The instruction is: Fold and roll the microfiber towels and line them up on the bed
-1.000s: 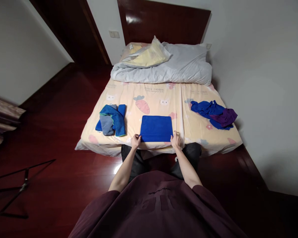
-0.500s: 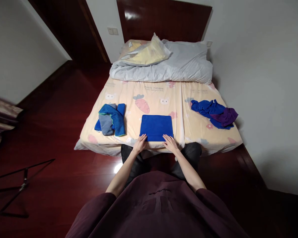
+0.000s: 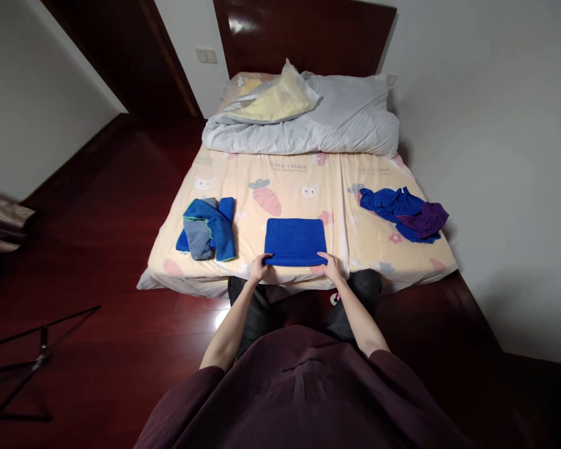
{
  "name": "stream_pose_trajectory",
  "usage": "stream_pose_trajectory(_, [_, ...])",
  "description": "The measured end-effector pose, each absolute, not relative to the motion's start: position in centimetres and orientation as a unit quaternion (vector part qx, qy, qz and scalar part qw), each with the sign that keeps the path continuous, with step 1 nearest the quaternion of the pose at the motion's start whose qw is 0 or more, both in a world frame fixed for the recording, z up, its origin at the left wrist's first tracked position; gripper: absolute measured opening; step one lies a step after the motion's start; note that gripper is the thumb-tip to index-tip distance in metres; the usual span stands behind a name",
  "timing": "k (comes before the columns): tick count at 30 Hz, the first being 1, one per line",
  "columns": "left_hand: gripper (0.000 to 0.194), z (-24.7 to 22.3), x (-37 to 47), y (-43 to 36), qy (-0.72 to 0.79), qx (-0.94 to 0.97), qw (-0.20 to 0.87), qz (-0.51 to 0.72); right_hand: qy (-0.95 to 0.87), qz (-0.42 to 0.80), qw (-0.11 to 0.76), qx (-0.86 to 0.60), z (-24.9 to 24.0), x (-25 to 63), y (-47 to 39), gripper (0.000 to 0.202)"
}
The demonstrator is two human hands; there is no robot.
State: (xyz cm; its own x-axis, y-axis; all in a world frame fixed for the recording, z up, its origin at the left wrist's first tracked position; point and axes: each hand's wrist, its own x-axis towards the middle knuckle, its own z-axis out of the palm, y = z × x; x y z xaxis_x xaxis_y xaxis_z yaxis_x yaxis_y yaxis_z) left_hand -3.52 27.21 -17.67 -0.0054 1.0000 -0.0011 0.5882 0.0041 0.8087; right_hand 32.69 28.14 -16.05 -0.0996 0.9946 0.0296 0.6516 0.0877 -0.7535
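Note:
A blue towel (image 3: 295, 240) lies folded into a flat rectangle near the front edge of the bed. My left hand (image 3: 258, 268) pinches its near left corner, thumb and fingers closed on the cloth. At the near right corner my right hand (image 3: 331, 267) grips the same towel in a like way. The near edge of the cloth looks slightly raised between the two hands. To the left sits a pile of folded blue and grey towels (image 3: 206, 229), one with a green border. Crumpled blue and purple cloths (image 3: 404, 215) lie in a heap to the right.
The bed (image 3: 303, 199) has a peach sheet with carrot and rabbit prints. A grey quilt (image 3: 350, 118) and a yellow pillow (image 3: 280, 100) are bunched by the dark headboard (image 3: 303, 37). A black metal stand (image 3: 40, 358) is on the floor at left.
My hands have gone from lying flat on the towel's near corners to gripping them from the sides. The towel's near edge has lifted a little. The view has shifted slightly.

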Motion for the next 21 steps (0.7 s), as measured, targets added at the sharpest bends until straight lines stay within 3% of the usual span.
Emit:
stream_pose_trajectory(4, [0.038,-18.1,-4.4,27.8,0.618,0.556,0.409,0.376,-0.609,0.362,0.356,-0.609,-16.1,33.0,29.0,0.065])
stream_pose_trajectory(7, [0.033,-18.6,-4.6,28.1,0.608,0.525,0.448,0.393,-0.599,0.378,0.376,-0.598,-16.2,33.3,29.6,0.056])
stream_pose_trajectory(15, [0.030,-18.1,-4.2,28.3,0.629,0.529,0.421,0.383,-0.589,0.366,0.367,-0.620,-16.2,33.2,30.0,0.035])
stream_pose_trajectory(21, [0.030,-16.2,-3.8,28.2,0.640,0.550,0.377,0.382,-0.597,0.305,0.353,-0.653,-15.5,33.5,30.3,0.036])
